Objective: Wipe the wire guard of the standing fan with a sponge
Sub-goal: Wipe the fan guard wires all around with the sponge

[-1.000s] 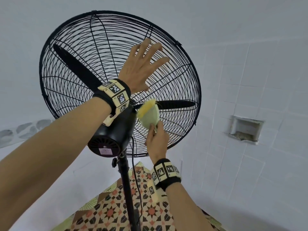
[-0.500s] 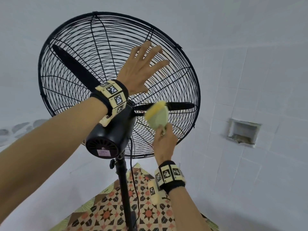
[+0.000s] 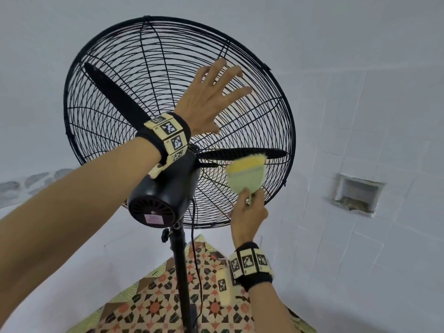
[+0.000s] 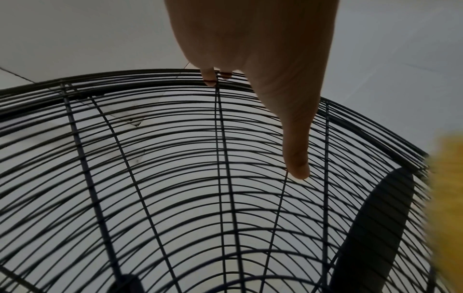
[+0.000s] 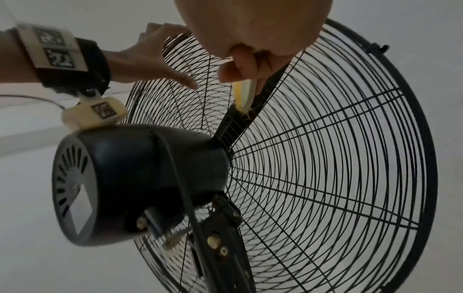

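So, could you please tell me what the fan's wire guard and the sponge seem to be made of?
Wire guard: likely metal wire with a black coating; thin rigid rods cross concentric rings under a heavier rim.
Sponge: soft foam, apparently yellow, with a pale green matte layer, probably a scouring pad; its yellow edge looks frayed. The right hand pinches it.

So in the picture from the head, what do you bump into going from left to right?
Black fan blade → motor housing → left hand → sponge → recess in the tiled wall.
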Available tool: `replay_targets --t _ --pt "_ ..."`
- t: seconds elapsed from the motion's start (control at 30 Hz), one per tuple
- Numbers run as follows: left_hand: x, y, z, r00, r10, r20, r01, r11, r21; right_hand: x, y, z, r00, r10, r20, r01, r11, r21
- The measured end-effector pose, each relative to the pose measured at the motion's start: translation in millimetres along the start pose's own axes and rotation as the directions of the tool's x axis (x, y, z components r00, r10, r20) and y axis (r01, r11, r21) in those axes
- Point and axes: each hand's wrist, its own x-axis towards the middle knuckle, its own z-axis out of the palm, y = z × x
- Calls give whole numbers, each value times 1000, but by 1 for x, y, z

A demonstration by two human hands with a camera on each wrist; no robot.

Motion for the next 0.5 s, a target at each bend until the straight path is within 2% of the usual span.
replay_targets --t 0.1,0.13,0.17,0.27,0.33,0.4,0.5 --pt "1 1 -1 1000 6 5 -6 1000 8 -4 -3 8 971 -14 237 23 999 -35" --pt "0 1 -2 1000 9 6 -9 1000 9 -4 -4 10 961 -20 275 38 997 -62" --pt "0 1 -2 1000 11 4 -11 1000 12 -3 -4 11 964 -15 266 38 996 -84" --pt "-3 -1 -2 1000 21 -14 -21 1000 20 -8 -2 6 995 81 51 -81 997 -18" --pt "-5 -2 0 999 39 -24 -39 999 23 -16 -6 2 990 139 -12 -138 990 37" --pt "-11 -6 4 997 61 -44 -60 998 22 -22 -6 3 991 119 60 -122 991 47" --pt "-24 -16 11 997 53 -65 -52 999 15 -19 -5 9 978 14 210 -12 1000 -11"
